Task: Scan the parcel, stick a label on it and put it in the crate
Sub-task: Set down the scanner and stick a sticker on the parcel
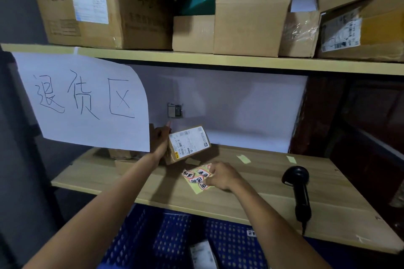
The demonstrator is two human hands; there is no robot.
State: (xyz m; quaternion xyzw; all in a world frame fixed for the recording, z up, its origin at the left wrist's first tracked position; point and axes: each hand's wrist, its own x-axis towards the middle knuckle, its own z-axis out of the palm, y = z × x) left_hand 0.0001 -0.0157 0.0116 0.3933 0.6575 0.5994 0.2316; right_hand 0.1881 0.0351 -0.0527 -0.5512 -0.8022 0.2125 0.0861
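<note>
- The parcel [188, 145] is a small brown cardboard box, oblong, with a white printed shipping label covering its upper face and a yellow patch near one corner.
- It is held tilted above the far left part of the wooden surface [273, 199], just right of a hanging white paper sign [87, 102] with handwritten characters.
- The left hand [160, 140] is closed around the parcel's left end, fingers wrapped behind it.
- The right hand [220, 176] rests on a pale yellow sticker sheet [196, 178], fingertips pinched at one of the round red-edged labels; whether a label is lifted cannot be told.
- A black handheld scanner [298, 190] lies on the surface to the right.
- A blue perforated plastic crate [229, 244] sits below the near edge, with a white-labelled item inside.
- Large cardboard boxes [105, 8] crowd the upper shelf.
</note>
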